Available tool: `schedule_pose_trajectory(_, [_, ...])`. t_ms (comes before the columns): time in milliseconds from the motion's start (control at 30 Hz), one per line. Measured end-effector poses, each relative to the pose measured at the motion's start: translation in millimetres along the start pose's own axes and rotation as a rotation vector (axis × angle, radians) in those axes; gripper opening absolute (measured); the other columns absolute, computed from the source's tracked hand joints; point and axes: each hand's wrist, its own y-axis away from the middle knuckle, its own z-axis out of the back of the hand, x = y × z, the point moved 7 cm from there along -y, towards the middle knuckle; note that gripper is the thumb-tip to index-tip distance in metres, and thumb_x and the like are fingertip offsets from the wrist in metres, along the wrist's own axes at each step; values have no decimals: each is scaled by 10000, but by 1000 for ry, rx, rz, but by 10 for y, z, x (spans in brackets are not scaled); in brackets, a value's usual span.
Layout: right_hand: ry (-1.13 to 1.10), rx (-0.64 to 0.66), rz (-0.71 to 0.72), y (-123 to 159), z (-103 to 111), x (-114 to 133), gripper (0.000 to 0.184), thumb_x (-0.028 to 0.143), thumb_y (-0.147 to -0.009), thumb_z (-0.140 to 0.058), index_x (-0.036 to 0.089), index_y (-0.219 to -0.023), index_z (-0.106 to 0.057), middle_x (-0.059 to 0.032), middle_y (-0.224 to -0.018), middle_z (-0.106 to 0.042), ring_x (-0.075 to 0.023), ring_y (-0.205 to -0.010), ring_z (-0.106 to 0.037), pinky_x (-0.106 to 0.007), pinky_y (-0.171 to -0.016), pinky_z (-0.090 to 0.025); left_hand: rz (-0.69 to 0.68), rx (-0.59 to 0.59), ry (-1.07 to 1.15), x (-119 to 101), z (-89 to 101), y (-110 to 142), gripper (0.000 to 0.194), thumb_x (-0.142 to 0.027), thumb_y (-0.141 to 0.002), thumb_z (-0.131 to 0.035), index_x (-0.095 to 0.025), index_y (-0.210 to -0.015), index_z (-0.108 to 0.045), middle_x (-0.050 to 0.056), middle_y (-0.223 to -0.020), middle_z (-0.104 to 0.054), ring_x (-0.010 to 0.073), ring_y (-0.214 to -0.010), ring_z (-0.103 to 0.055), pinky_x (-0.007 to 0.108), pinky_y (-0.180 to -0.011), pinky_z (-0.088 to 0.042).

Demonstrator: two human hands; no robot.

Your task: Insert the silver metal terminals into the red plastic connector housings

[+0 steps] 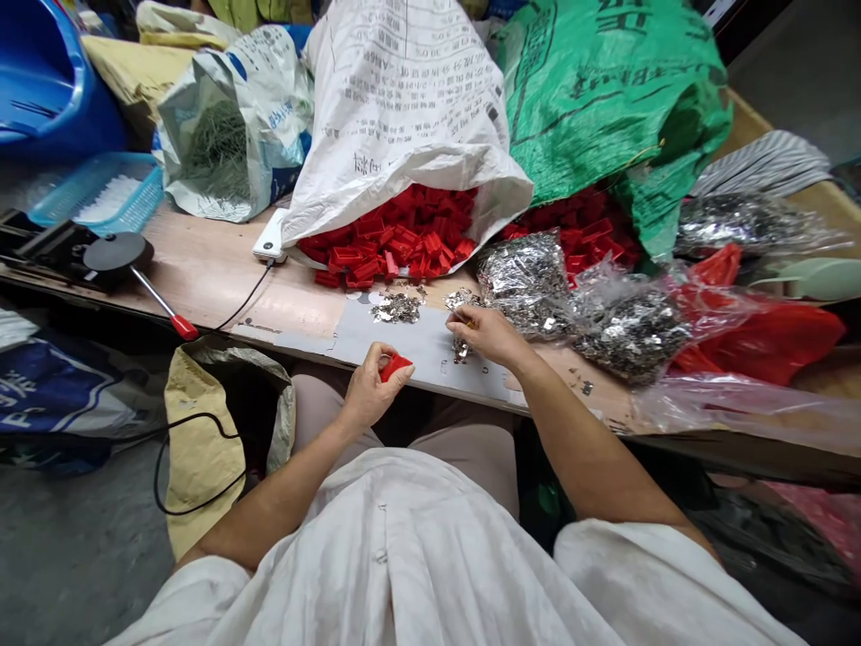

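My left hand [372, 388] is closed around a small red plastic part [395, 366] just over the table's front edge. To its right, my right hand [482, 330] is pinched over a little heap of small shiny metal pieces [461, 348]. What sits between its fingertips is too small to make out. Beyond my hands, another pile of metal pieces [398, 308] lies on the grey sheet [423, 344]. Behind it, red plastic parts [404, 238] spill from the mouth of a white woven sack [410, 99].
A green sack [612, 99] with more red parts stands at the back right. Clear bags of metal pieces [525, 278] lie before it. At left are a lever tool with a red grip [183, 327], a white box with a cable [270, 238] and a blue basket [144, 188].
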Motion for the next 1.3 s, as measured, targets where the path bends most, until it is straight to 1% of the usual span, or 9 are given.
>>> schedule_pose_trajectory(133, [118,-16,28,-190,-104,31,139,273,-830,-552,197,-868,-662,-36,-858,-672,-165,-765,-556,-272,-691,-365,-82,-93,-134,-91,76,-9,297,-288,-684,-774,-262,-942,-630,11,-831,-633,183,-817,-588,237,-750,-424])
schedule_pose_trajectory(300, [258,-59,10,-436,-192,44,163,251,-858,-556,190,-961,-666,-89,-1001,-683,-211,-923,-570,-308,-801,-382,-182,-55,-250,-142,23,-54,233,-264,-733,-727,-263,-960,-673,55,-969,-672,234,-939,-585,319,-925,-403])
schedule_pose_trajectory(467, [308,-102,16,-596,-228,98,158,269,-878,-555,204,-983,-654,-84,-1018,-679,-227,-949,-571,-324,-812,-387,-195,-63,-265,-103,26,-60,223,-251,-725,-733,-268,-943,-688,61,-972,-680,246,-922,-588,349,-926,-416])
schedule_pose_trajectory(733, [324,-57,2,-698,-331,129,124,250,-870,-570,213,-943,-664,-94,-1058,-671,-233,-954,-572,-328,-817,-388,-226,-69,-279,-94,42,-62,230,-258,-743,-723,-276,-971,-693,67,-1003,-685,255,-944,-587,371,-946,-409])
schedule_pose_trajectory(867, [319,-94,-20,-673,-255,90,124,264,-870,-561,197,-916,-654,-105,-1010,-673,-238,-925,-572,-333,-801,-387,-260,-57,-348,-86,33,-60,227,-282,-779,-693,-272,-1006,-677,75,-1032,-687,256,-953,-586,381,-943,-404])
schedule_pose_trajectory(1000, [182,-204,-15,-547,-90,43,136,261,-858,-551,187,-945,-626,-89,-922,-665,-221,-860,-564,-327,-776,-389,-267,-60,-327,-89,22,-74,223,-275,-774,-699,-272,-996,-678,76,-1032,-685,253,-962,-592,379,-950,-407])
schedule_pose_trajectory(1067, [32,-201,16,-452,-68,39,126,276,-839,-563,185,-908,-618,-64,-868,-655,-198,-809,-557,-312,-751,-396,-276,-60,-307,-99,3,-90,224,-269,-774,-701,-268,-997,-679,77,-1036,-685,252,-977,-595,376,-956,-408])
schedule_pose_trajectory(1200, [-288,-54,70,-224,-175,99,202,314,-826,-559,181,-958,-634,-26,-835,-644,-149,-698,-544,-284,-693,-416,-312,-50,-334,-101,-64,-135,233,-276,-792,-691,-257,-1022,-667,80,-1052,-682,248,-996,-601,364,-949,-413])
schedule_pose_trajectory(1300, [-402,42,47,-54,-272,157,204,335,-823,-559,184,-933,-640,-1,-773,-622,-123,-605,-530,-268,-624,-418,-354,-59,-457,-78,-114,-165,245,-276,-818,-668,-234,-1056,-632,76,-1037,-678,233,-959,-606,348,-902,-435])
